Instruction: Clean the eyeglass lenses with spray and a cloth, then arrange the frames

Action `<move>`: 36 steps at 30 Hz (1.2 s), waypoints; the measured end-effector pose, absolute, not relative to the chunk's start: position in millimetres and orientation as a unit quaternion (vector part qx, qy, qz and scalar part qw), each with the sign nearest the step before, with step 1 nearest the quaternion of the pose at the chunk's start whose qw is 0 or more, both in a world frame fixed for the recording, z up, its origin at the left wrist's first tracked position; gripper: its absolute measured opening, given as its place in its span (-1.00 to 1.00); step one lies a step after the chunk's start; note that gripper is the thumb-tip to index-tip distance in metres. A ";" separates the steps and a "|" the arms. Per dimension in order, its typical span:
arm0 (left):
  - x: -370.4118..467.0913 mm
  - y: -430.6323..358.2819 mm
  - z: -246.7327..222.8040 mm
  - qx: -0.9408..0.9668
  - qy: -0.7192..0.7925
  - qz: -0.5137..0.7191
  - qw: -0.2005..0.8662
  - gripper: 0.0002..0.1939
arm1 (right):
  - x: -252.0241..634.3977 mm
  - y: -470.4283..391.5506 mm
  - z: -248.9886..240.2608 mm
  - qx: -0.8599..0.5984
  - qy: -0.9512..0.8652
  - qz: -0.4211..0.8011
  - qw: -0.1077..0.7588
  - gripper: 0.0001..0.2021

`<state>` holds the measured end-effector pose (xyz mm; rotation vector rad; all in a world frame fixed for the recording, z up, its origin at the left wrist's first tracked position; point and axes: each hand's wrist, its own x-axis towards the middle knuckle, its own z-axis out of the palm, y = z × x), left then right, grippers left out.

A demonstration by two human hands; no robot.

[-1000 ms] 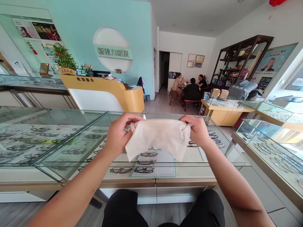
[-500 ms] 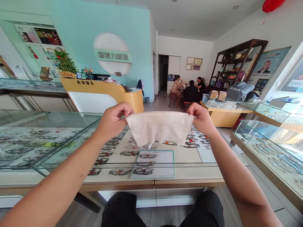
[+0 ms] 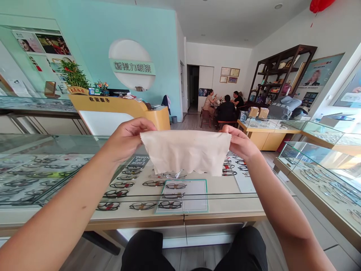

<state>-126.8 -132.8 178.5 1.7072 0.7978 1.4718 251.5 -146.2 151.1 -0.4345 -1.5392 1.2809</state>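
Left hand [image 3: 126,137] has shifted farther left since the earlier frame, and the cloth [image 3: 186,152] now spans wider. Its fingers are closed in a pinch on the upper left corner; the right hand [image 3: 241,143] pinches the upper right corner likewise. The cloth hangs above the case [image 3: 220,217]. Inside, near, glasses [image 3: 170,203] lie on a card [image 3: 196,204].

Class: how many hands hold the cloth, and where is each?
2: left hand at the upper left of the cloth, right hand at its upper right.
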 end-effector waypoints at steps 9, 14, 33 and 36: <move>-130.7 -133.0 187.7 0.661 0.301 0.560 0.399 -0.57 | 247.6 -145.2 156.0 -0.206 -0.652 0.454 0.571 -0.59; -133.7 -129.5 190.5 0.664 0.300 0.554 0.402 -0.59 | 251.2 -144.1 158.3 -0.208 -0.686 0.381 0.584 -0.64; -155.9 -149.9 204.0 0.756 0.266 0.479 0.358 -0.50 | 266.7 -174.1 164.9 -0.204 -0.727 0.370 0.542 -0.77; -159.1 -154.5 205.3 0.810 0.189 0.435 0.345 -0.71 | 266.5 -179.8 166.0 -0.175 -0.716 0.406 0.539 -0.80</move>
